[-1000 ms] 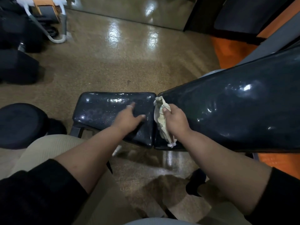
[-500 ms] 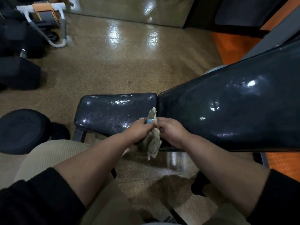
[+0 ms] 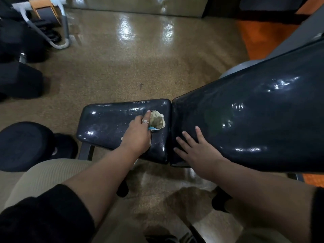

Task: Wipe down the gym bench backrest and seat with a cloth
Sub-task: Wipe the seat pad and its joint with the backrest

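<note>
Left hand (image 3: 138, 135) is down on the seat (image 3: 112, 127), fingers bunched around the crumpled cloth (image 3: 157, 121) and pressing it into the pad's right end, just beside the gap. A ring (image 3: 145, 121) shows on one finger. Right hand (image 3: 198, 149) lies flat with fingers spread on the near lower end of the glossy backrest (image 3: 254, 120), holding nothing. Speckled floor (image 3: 122, 67) beyond, a round black pad (image 3: 24, 146) at left.

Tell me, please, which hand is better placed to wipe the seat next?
Left: the left hand already holds the cloth on the seat; the right hand lies flat on the backrest.
</note>
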